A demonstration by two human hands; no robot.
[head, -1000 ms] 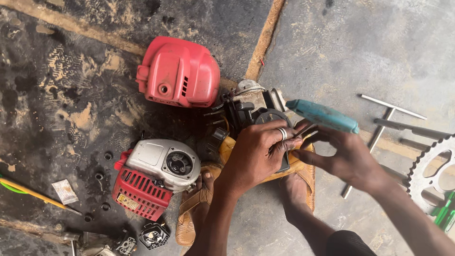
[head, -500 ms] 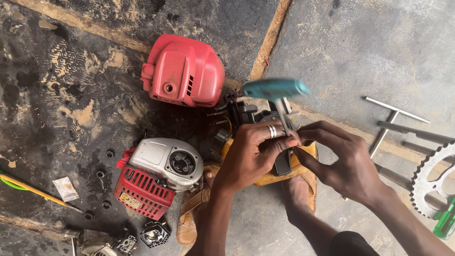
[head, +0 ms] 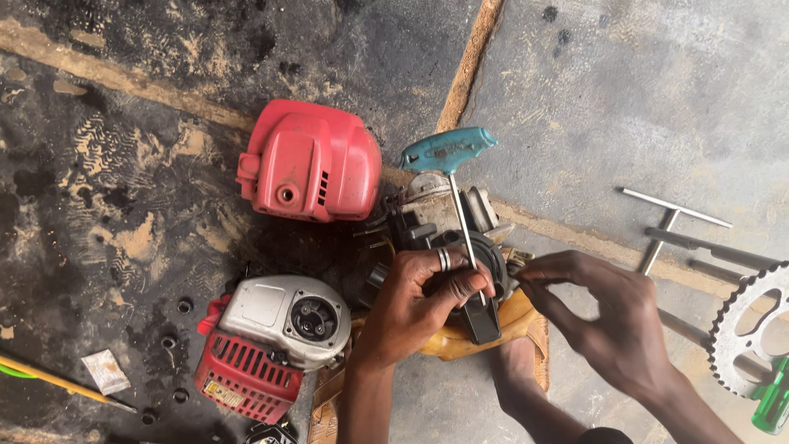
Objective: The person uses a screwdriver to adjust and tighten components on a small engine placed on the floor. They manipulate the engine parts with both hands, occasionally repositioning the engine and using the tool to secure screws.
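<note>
My left hand [head: 419,300] pinches the shaft of the teal T-handle hex key [head: 454,189], which now stands upright instead of lying sideways, its tip seated in the small engine block [head: 448,222] beneath my fingers. My right hand [head: 608,316], open-fingered, steadies the block's edge, holding nothing.
</note>
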